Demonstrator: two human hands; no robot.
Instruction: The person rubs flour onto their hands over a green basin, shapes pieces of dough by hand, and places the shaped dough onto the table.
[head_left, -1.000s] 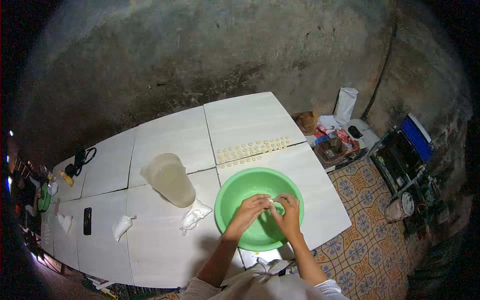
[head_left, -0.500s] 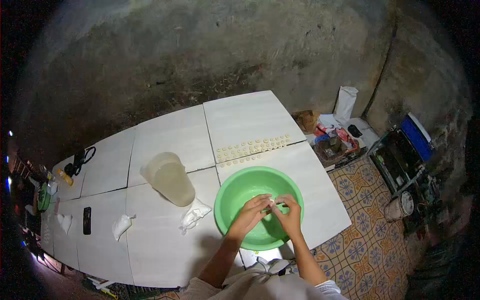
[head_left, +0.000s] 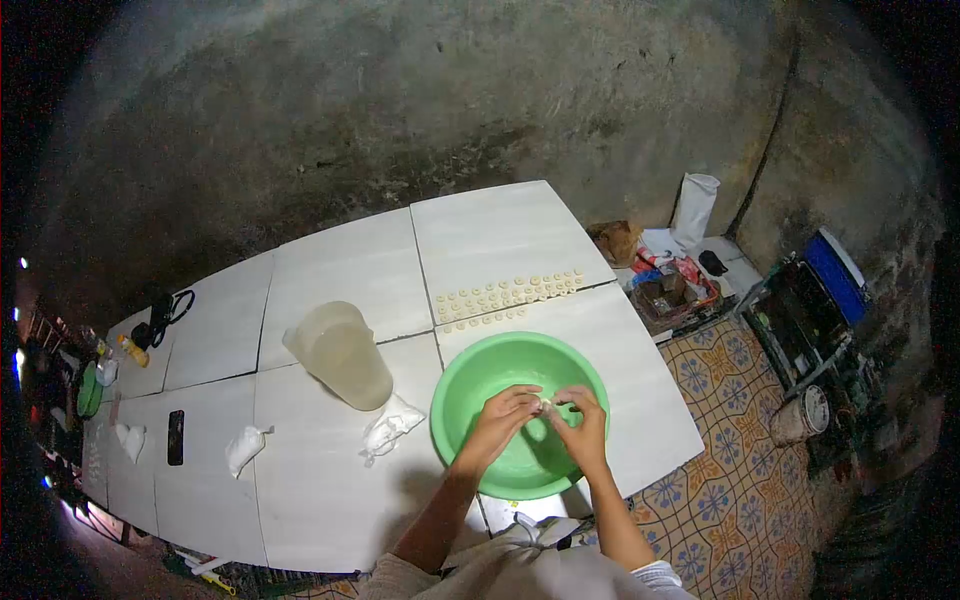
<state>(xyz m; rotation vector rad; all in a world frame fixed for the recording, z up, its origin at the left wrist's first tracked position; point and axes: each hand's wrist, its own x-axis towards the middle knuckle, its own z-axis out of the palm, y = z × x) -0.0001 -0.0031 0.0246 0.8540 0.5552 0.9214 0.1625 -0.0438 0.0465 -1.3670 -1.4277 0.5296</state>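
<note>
Over the green basin (head_left: pixel 452 385), my left hand (head_left: pixel 500 424) and my right hand (head_left: pixel 582 430) meet at the fingertips. Pinched between them is a small whitish piece of dough (head_left: pixel 544 404), mostly covered by the fingers. Just beyond the basin, several rows of small round dough pieces (head_left: pixel 505 297) with dimpled middles lie on the white tiled table (head_left: pixel 640 350). Left of the basin is a knotted plastic bag of white powder (head_left: pixel 390 428), beside a large translucent pitcher (head_left: pixel 345 358) with cloudy contents.
Two more white bags, one a powder bag (head_left: pixel 246 450), and a black phone (head_left: pixel 176 438) lie on the left side. A yellow bottle (head_left: pixel 132 350) is farther left. Right of the table are a cluttered low shelf (head_left: pixel 672 290), a bucket (head_left: pixel 800 416) and patterned floor tiles (head_left: pixel 720 440).
My fingers have shifted slightly around the small dough piece, still above the basin. The view has moved a little; the things on the table stay put.
</note>
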